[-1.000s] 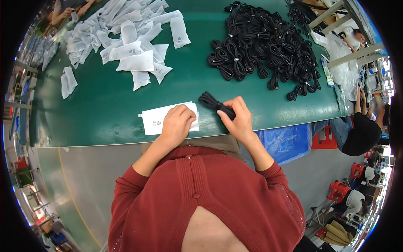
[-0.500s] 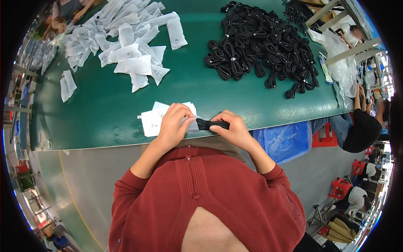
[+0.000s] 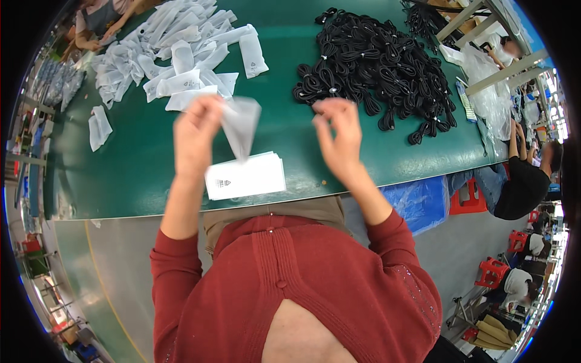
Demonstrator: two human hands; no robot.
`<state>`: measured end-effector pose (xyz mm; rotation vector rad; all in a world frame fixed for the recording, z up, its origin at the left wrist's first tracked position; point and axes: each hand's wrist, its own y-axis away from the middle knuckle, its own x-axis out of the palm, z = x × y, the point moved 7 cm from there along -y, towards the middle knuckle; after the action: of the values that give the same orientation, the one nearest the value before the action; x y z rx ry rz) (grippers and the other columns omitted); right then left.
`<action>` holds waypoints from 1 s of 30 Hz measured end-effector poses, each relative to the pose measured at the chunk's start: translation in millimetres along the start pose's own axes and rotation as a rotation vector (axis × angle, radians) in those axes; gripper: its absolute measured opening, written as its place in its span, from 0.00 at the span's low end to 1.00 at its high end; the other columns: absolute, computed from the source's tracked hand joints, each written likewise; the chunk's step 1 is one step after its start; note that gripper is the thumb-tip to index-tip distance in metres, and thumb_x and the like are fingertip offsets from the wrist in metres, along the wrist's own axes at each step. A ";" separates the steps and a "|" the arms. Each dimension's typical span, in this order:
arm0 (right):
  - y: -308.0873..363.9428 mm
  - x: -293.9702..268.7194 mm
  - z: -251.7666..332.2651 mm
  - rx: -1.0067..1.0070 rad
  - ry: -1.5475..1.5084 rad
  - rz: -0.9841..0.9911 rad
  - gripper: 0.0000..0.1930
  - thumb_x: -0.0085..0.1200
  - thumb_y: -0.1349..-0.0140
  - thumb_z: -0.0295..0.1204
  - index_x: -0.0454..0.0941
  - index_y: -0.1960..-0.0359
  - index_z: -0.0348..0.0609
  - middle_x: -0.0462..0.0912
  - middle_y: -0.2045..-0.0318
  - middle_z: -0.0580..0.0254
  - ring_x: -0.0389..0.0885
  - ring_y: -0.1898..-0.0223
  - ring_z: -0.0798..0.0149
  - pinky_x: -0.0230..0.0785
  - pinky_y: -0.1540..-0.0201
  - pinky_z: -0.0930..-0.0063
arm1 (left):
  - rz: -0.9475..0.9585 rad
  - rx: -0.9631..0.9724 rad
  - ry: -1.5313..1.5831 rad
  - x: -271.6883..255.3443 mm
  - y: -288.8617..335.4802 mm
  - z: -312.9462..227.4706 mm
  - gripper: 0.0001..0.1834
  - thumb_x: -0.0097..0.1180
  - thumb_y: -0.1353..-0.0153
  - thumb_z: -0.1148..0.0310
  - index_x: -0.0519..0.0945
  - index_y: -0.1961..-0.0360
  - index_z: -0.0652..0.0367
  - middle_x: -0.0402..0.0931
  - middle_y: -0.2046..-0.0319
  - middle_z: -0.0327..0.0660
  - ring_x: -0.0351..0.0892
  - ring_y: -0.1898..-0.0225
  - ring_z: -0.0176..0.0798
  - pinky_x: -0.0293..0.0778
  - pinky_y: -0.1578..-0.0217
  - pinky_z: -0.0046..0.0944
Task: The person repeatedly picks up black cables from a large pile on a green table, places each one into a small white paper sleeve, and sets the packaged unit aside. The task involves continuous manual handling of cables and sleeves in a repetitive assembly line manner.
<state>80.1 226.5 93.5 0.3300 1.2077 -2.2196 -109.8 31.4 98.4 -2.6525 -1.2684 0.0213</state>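
Observation:
My left hand (image 3: 196, 124), blurred by motion, pinches a translucent white bag (image 3: 243, 124) by its upper corner, above the table just in front of the filled bags. Whether anything lies inside this bag is too smeared to see. My right hand (image 3: 340, 136) hovers in front of a large heap of bundled black cables (image 3: 387, 66), its fingers apart and nothing in them. Between and nearer than my hands lies a flat stack of white bags (image 3: 248, 176) with a small dark print, by the table's front edge.
Many filled white bags (image 3: 175, 30) are piled at the far left, one bag (image 3: 100, 128) apart from them. Another person's hands (image 3: 109, 33) work at the far left corner. A blue plastic-covered bin (image 3: 414, 202) stands below the table edge at right; clear plastic sheeting (image 3: 493, 91) lies beyond the cables.
My left hand has lifted a bag off the stack and carried it forward and left. My right hand has let go of the black cable bundle and moved forward toward the cable heap.

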 end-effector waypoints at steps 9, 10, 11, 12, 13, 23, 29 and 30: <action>-18.3 3.5 -76.5 -0.009 0.544 -0.057 0.14 0.57 0.42 0.27 0.79 0.54 0.35 0.80 0.68 0.52 0.76 0.63 0.51 0.71 0.59 0.60 | 0.211 0.274 -0.601 33.1 35.0 4.2 0.12 0.63 0.44 0.76 0.81 0.57 0.59 0.76 0.58 0.40 0.75 0.60 0.35 0.73 0.62 0.34; -15.7 0.2 -70.5 0.039 0.441 -0.047 0.14 0.57 0.41 0.26 0.79 0.54 0.35 0.80 0.67 0.51 0.77 0.63 0.50 0.71 0.59 0.60 | 0.333 0.237 -0.627 45.5 50.0 22.8 0.13 0.64 0.47 0.79 0.81 0.59 0.59 0.76 0.58 0.41 0.76 0.59 0.37 0.74 0.63 0.35; -10.8 -2.8 -65.8 0.088 0.342 -0.036 0.14 0.56 0.40 0.26 0.79 0.53 0.36 0.81 0.67 0.51 0.78 0.63 0.50 0.72 0.60 0.60 | 0.366 0.241 -0.637 52.6 65.2 38.1 0.13 0.66 0.47 0.77 0.81 0.59 0.60 0.76 0.60 0.42 0.77 0.59 0.39 0.75 0.63 0.36; -3.9 -7.8 -61.4 0.143 0.251 -0.029 0.13 0.55 0.39 0.25 0.79 0.53 0.36 0.81 0.66 0.50 0.79 0.64 0.50 0.72 0.60 0.61 | 0.408 0.246 -0.640 61.1 75.6 49.1 0.13 0.67 0.47 0.76 0.81 0.60 0.60 0.76 0.62 0.43 0.77 0.58 0.42 0.75 0.62 0.38; 3.8 -4.3 -57.8 0.297 0.040 0.039 0.14 0.53 0.36 0.26 0.78 0.50 0.37 0.82 0.66 0.51 0.81 0.65 0.55 0.73 0.61 0.66 | 0.399 0.336 -0.702 68.0 81.4 49.6 0.13 0.68 0.49 0.74 0.81 0.61 0.60 0.76 0.64 0.43 0.77 0.59 0.45 0.75 0.61 0.41; 80.4 4.1 2.2 0.406 -0.259 0.359 0.16 0.63 0.40 0.27 0.78 0.51 0.39 0.79 0.67 0.59 0.78 0.69 0.63 0.72 0.64 0.72 | 0.261 0.039 -0.509 64.4 82.8 76.6 0.05 0.63 0.45 0.77 0.78 0.69 0.63 0.75 0.72 0.42 0.75 0.71 0.41 0.72 0.65 0.38; 79.7 -0.4 21.6 0.136 -0.047 0.470 0.16 0.65 0.44 0.27 0.81 0.53 0.41 0.76 0.69 0.59 0.78 0.71 0.56 0.71 0.68 0.68 | 0.239 -0.004 -0.409 55.8 80.0 76.4 0.03 0.61 0.43 0.79 0.78 0.68 0.63 0.75 0.72 0.41 0.73 0.71 0.36 0.71 0.65 0.34; 79.2 -0.1 22.8 0.123 -0.033 0.510 0.16 0.65 0.44 0.27 0.81 0.53 0.41 0.77 0.69 0.58 0.78 0.71 0.56 0.71 0.67 0.69 | 0.246 0.011 -0.400 56.1 80.1 75.1 0.04 0.61 0.43 0.79 0.78 0.68 0.63 0.75 0.71 0.42 0.73 0.71 0.37 0.71 0.66 0.35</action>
<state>129.0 174.5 52.2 0.5771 0.8518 -1.8449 -20.3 38.9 14.0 -2.8699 -1.0197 0.6203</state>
